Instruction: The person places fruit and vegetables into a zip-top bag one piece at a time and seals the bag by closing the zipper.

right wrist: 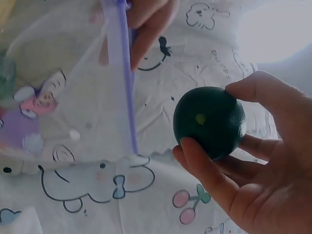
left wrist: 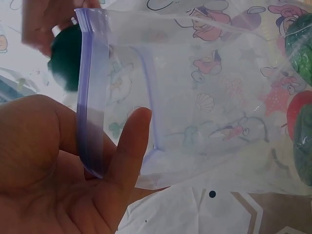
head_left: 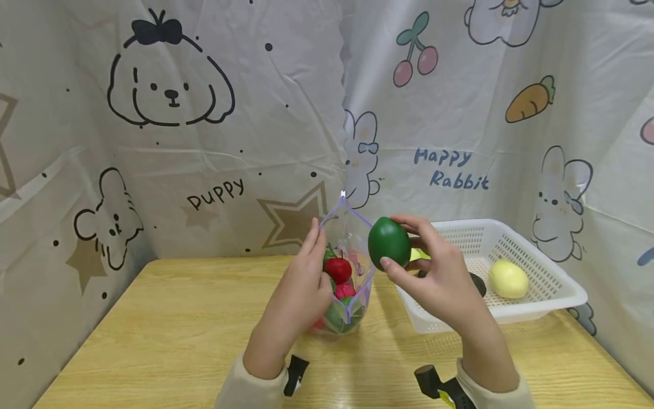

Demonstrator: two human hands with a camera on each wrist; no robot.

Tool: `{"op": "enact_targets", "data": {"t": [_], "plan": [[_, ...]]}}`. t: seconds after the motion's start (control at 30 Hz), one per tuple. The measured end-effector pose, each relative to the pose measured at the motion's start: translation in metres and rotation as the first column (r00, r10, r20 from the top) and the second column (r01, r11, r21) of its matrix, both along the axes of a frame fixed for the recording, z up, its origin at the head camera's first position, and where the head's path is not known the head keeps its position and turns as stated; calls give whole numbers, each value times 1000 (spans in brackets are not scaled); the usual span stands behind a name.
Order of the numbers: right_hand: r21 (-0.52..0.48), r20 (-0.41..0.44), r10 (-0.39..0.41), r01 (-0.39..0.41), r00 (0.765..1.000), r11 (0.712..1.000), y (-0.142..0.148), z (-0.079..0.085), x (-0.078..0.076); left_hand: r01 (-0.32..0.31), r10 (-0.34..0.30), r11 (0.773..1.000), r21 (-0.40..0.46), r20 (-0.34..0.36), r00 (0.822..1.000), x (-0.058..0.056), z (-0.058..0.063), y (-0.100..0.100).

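My right hand (head_left: 441,270) grips a smooth dark-green fruit (head_left: 388,243) between thumb and fingers, just right of the bag's mouth. The right wrist view shows a pale spot on the end of this fruit (right wrist: 207,122). With my left hand (head_left: 304,284) I hold the left rim of a clear zip bag (left wrist: 92,92) that has a purple zip edge and printed cartoons. The bag's mouth is spread apart. Inside lie a red cherry-like fruit (head_left: 338,270), a pinkish-red piece (head_left: 344,291) and several green items, partly hidden by my left hand and the film.
On the right of the wooden table (head_left: 194,329) stands a white perforated basket (head_left: 552,295). It holds a pale yellow fruit (head_left: 508,279), a dark item (head_left: 478,284) and a yellow-green item, both partly behind my right hand. A printed curtain (head_left: 286,125) rises behind the table.
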State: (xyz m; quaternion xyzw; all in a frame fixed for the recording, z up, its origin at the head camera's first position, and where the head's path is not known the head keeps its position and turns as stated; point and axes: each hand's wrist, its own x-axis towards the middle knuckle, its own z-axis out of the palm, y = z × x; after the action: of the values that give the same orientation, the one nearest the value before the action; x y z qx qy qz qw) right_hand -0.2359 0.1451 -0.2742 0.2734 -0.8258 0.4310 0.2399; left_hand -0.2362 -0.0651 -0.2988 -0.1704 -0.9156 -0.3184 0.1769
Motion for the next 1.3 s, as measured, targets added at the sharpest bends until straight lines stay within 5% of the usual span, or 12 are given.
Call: {"op": "enact_targets", "data": {"t": [0.43, 0.87, 1.3], "plan": [[95, -48, 111, -106, 993, 990, -25, -12, -5, 14, -14, 1000, -11, -43, 999, -1, -2, 0], [176, -119, 2, 19, 993, 984, -32, -17, -9, 20, -20, 1000, 5, -50, 999, 0, -2, -3], [192, -127, 5, 20, 992, 981, -28, -16, -8, -11, 11, 1000, -2, -7, 1000, -3, -1, -5]]}}
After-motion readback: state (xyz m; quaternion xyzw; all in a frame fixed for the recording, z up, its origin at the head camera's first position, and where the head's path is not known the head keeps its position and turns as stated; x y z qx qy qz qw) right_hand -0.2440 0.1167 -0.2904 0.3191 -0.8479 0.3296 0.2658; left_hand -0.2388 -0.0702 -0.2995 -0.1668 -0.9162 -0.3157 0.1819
